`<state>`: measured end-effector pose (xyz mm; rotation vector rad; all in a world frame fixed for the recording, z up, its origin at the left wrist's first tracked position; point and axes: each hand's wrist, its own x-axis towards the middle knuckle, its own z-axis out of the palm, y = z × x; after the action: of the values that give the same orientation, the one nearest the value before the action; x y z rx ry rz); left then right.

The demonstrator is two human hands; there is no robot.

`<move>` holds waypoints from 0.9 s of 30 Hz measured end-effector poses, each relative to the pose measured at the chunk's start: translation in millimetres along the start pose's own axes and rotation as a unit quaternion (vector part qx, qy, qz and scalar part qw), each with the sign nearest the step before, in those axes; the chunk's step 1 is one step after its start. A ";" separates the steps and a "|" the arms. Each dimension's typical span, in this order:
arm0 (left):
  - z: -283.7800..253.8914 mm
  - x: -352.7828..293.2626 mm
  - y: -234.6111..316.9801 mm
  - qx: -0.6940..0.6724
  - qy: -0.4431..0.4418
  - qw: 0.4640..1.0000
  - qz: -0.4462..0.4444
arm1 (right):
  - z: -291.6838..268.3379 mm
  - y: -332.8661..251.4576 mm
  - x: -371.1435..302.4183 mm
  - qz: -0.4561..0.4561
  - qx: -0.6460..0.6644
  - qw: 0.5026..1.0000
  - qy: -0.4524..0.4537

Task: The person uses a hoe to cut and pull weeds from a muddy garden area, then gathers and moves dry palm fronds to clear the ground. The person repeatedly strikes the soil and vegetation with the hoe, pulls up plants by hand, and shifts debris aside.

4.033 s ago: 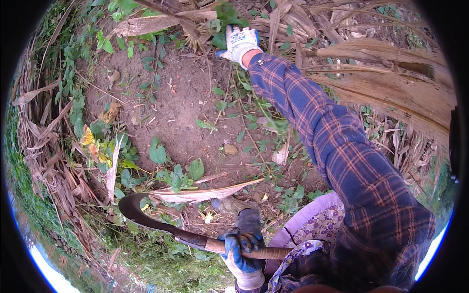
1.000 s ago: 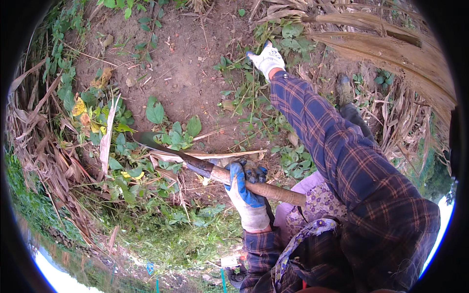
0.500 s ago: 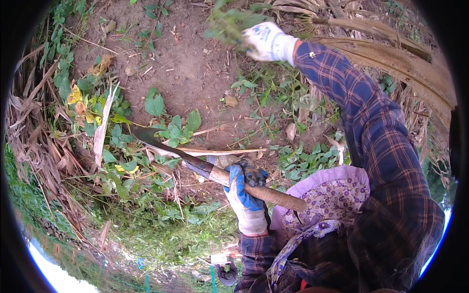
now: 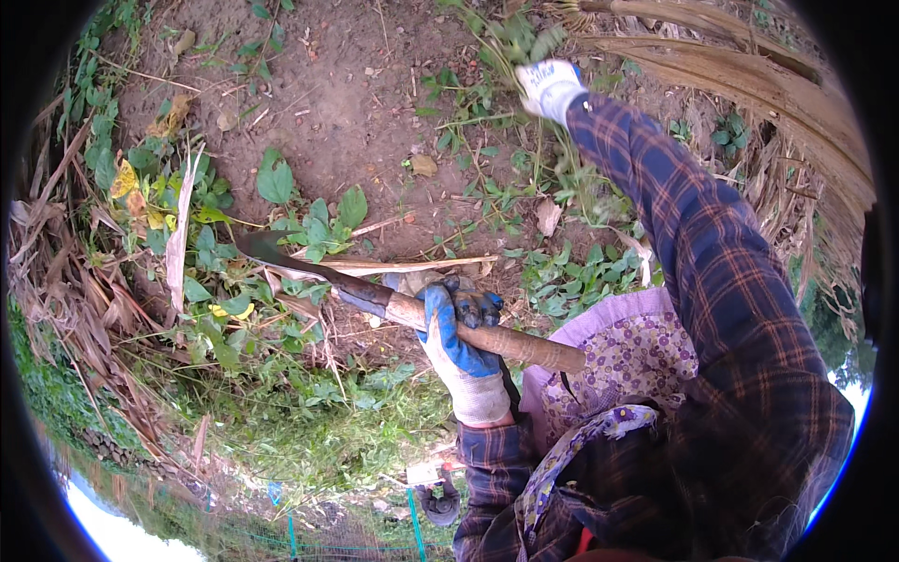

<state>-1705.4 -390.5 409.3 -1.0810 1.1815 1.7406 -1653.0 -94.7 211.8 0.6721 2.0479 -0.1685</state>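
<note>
My left hand (image 4: 461, 342), in a white glove with a blue-coated palm, is wrapped around the wooden handle of a sickle (image 4: 534, 350). The sickle's dark, curved blade points left, over low leafy plants (image 4: 323, 229). At the upper right, my right hand (image 4: 551, 86) reaches far out in a matching glove. Its fingers are closed and partly hidden, with green weeds (image 4: 515, 42) in their grip. Thin stems trail below that hand, above the soil.
Bare brown soil (image 4: 328, 103) spreads across the upper middle. Dry stalks and leaves (image 4: 712, 70) lie at the upper right, with more dry leaves (image 4: 70, 253) at left. A flowered purple cloth (image 4: 623, 351) hangs by my body. Green netting (image 4: 356, 548) runs along the bottom.
My right hand has moved right and slightly down with the weeds. My left hand has shifted a little to the left, still holding the sickle.
</note>
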 end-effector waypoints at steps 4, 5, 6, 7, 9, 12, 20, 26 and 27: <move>11.5 -2.9 3.2 -0.014 -0.018 1.000 -0.019 | 90.4 -18.8 -89.6 -0.064 -0.021 0.979 -0.190; 7.6 -2.2 1.9 -0.014 -0.022 0.999 -0.019 | 91.0 -26.8 -103.6 -0.094 -0.019 0.968 -0.230; 2.1 -0.5 -1.1 -0.015 -0.025 0.999 -0.019 | 85.6 -27.5 -101.2 -0.083 -0.016 0.976 -0.200; -3.4 1.4 -4.0 -0.016 -0.027 0.999 -0.018 | 78.0 -27.0 -95.5 -0.073 -0.013 0.983 -0.169; -6.9 1.3 -6.6 -0.012 -0.010 1.000 -0.026 | 65.4 -21.7 -74.7 -0.053 -0.038 0.996 -0.069; -6.1 -1.7 -6.8 0.002 -0.007 0.999 -0.038 | 8.4 -14.4 -38.3 -0.115 -0.119 0.973 0.158; -0.5 -2.1 -7.6 0.036 -0.011 0.999 -0.011 | -11.3 10.8 67.1 -0.275 -0.385 0.880 0.029; -1.2 -3.3 -13.0 0.016 -0.042 0.999 -0.018 | -68.4 18.5 74.4 -0.073 -0.041 0.990 0.116; -0.7 -3.1 -11.9 0.013 -0.047 0.999 -0.021 | -71.3 23.9 82.6 -0.033 0.024 0.988 0.149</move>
<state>-1693.3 -388.1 408.3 -0.9899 1.1136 1.7202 -1727.4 -15.5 186.2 0.6930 2.3602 -0.1635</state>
